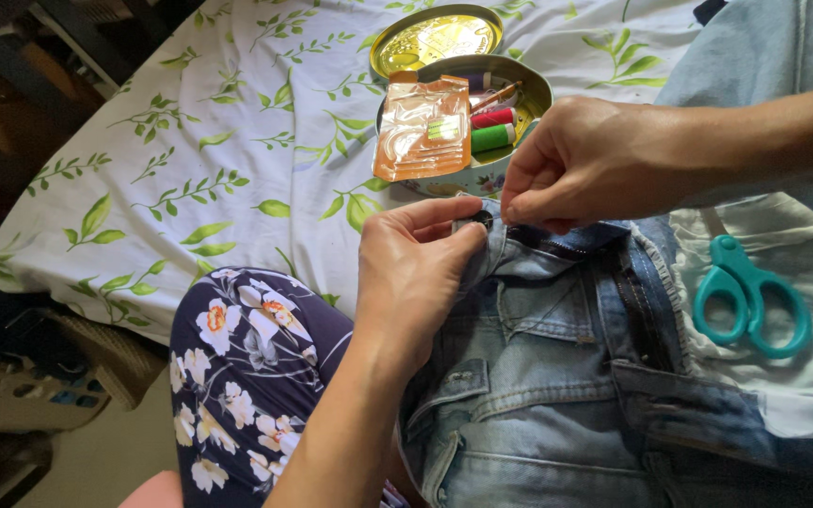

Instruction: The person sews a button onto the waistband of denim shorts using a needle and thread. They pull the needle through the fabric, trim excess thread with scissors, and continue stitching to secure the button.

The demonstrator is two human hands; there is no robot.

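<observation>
Left hand (411, 273) and right hand (581, 165) pinch the jeans waistband (519, 249) (both grips pressed together).

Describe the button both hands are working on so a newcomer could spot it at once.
Start at the light blue jeans spread over the lap, then follow the waistband up to its end. There the left hand and right hand pinch the fabric around a small dark round button, the only dark disc on the pale denim.
</observation>
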